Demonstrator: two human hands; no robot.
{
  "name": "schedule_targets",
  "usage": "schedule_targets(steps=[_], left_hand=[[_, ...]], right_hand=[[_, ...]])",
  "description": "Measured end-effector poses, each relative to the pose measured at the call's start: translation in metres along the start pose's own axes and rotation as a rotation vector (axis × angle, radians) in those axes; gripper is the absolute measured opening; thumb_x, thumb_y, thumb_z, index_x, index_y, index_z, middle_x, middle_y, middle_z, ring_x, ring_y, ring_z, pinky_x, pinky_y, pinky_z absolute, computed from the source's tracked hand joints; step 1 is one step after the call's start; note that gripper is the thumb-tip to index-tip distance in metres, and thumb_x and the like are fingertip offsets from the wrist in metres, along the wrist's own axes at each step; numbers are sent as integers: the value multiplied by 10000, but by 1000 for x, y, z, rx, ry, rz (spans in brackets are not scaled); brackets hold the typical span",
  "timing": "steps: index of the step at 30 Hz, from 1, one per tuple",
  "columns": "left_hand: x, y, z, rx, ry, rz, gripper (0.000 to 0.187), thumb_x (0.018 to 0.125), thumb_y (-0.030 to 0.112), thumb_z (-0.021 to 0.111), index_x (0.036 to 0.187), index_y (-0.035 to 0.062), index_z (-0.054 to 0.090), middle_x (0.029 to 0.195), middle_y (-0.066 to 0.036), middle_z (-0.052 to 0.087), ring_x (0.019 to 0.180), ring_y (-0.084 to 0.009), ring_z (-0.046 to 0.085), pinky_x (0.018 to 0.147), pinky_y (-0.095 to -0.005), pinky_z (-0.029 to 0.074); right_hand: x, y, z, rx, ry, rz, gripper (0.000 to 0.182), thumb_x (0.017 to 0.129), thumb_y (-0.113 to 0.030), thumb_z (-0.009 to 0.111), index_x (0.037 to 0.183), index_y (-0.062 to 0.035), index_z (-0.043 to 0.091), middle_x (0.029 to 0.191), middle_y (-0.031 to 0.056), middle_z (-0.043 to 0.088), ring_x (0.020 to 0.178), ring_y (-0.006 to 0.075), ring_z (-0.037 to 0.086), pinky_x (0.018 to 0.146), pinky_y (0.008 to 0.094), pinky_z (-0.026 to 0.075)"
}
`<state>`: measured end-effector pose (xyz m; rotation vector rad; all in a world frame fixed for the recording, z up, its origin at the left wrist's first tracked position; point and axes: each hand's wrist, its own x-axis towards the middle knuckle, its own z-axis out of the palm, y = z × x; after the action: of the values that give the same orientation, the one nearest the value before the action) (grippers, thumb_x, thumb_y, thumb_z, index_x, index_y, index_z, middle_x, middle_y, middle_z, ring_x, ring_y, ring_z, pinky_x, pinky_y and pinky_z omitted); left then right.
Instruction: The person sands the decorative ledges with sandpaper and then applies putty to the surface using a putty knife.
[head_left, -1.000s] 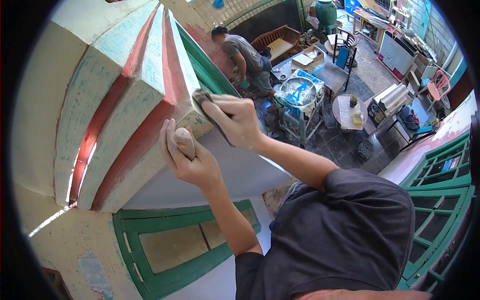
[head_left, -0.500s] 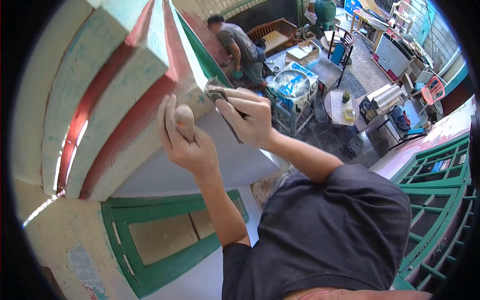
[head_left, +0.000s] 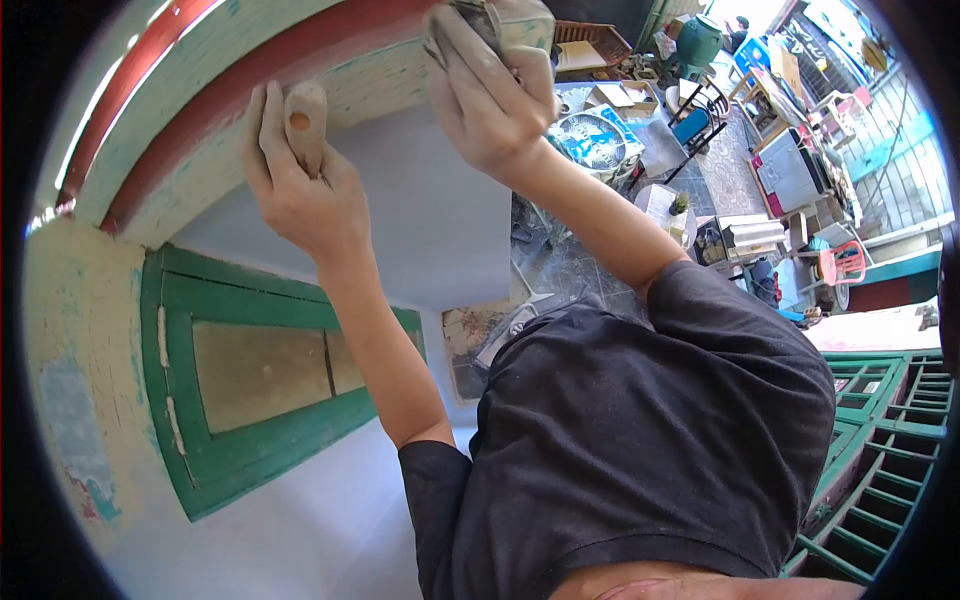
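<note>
My left hand [head_left: 312,195] is raised at the left of the head view, beside the painted concrete edge with its red band [head_left: 250,95]. Its fingers are stretched upward against the lower face, dusty, with the thumb apart and nothing visible in them. Further right, my right hand [head_left: 495,105] is closed on a dark grey folded sheet [head_left: 478,22], held against the end of the same edge near the top of the view. The fingers partly hide the sheet.
Below the edge is a green-framed window [head_left: 205,390]. At the upper right are a paint-marked fan [head_left: 590,142], a blue-backed chair [head_left: 690,125], a pink chair [head_left: 842,262] and a distant person [head_left: 738,32]. Green railings [head_left: 880,480] stand at lower right.
The view has shifted, so the concrete edge and both hands sit higher and the crouching person is out of sight. My hands are farther apart; the sheet is still in the right one.
</note>
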<state>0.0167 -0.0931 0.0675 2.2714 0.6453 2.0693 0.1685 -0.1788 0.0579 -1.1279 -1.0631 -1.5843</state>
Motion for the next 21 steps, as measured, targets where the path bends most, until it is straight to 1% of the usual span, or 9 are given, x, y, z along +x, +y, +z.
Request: schedule_targets(steps=[2, 5, 7, 9, 10, 12, 17, 19, 21], left_hand=[[1, -8, 1, 0, 15, -5, 377, 915, -30, 656, 1289, 2, 690, 1309, -158, 669, 1174, -342, 665, 966, -435, 549], [-4, -16, 2, -1, 12, 19, 364, 895, -29, 669, 1255, 7, 708, 1300, -152, 675, 1155, -335, 677, 949, -430, 562], [-4, -20, 2, 15, 39, 22, 496, 800, -116, 636, 1247, 85, 710, 1293, -71, 687, 1116, -313, 702, 910, -403, 607], [-2, -25, 0, 20, 29, 34, 440, 818, -91, 651, 1231, 46, 715, 1270, -108, 692, 1103, -328, 704, 920, -416, 594], [-1, -28, -1, 25, 23, 52, 390, 836, -67, 666, 1215, 7, 719, 1247, -145, 696, 1089, -343, 706, 929, -430, 582], [0, -32, 3, 25, 45, 54, 391, 829, -60, 677, 1212, 4, 719, 1231, -145, 701, 1077, -346, 710, 923, -431, 583], [-5, -37, 12, 25, 109, 28, 383, 800, -41, 690, 1182, -14, 719, 1197, -154, 713, 1064, -354, 711, 917, -437, 584], [-6, -30, 11, 27, 125, 4, 384, 775, -47, 668, 1156, -28, 716, 1184, -169, 714, 1065, -360, 709, 924, -445, 580], [-5, -33, 9, 8, 107, -33, 380, 777, -42, 661, 1152, -24, 717, 1185, -172, 713, 1068, -359, 707, 928, -447, 578]], right_hand=[[3, -14, 17, -9, 81, -11, 136, 693, -96, 794, 822, -58, 779, 1134, 3, 778, 719, 136, 521, 551, 209, 456], [4, -19, 12, 72, -48, -67, 78, 707, -101, 778, 774, -68, 759, 1179, -1, 765, 748, 135, 533, 532, 214, 470], [8, 5, 3, 89, -99, -98, 52, 730, -115, 750, 760, -73, 743, 1244, 13, 745, 767, 136, 544, 520, 227, 482], [15, 32, -4, 139, 3, -185, 246, 893, 2, 759, 1086, 153, 730, 1225, 236, 732, 1059, 464, 721, 762, 302, 585], [18, 34, -14, 152, 6, -192, 246, 893, 2, 759, 1086, 153, 730, 1225, 236, 732, 1059, 464, 721, 762, 302, 585], [21, 29, -32, 7, -187, -98, 176, 858, 63, 758, 1007, 154, 737, 1202, 241, 740, 926, 316, 763, 644, 297, 560], [23, -18, 14, 88, -20, -75, 172, 869, 73, 737, 1003, 178, 716, 1187, 306, 719, 902, 303, 766, 639, 310, 573], [-10, -32, 48, 135, -8, -159, 72, 753, -113, 721, 798, -66, 750, 1279, 48, 733, 850, 145, 618, 526, 235, 503], [-12, -58, 45, 164, -183, -139, 98, 764, -112, 711, 830, -57, 756, 1286, 74, 728, 907, 153, 646, 564, 240, 525]])
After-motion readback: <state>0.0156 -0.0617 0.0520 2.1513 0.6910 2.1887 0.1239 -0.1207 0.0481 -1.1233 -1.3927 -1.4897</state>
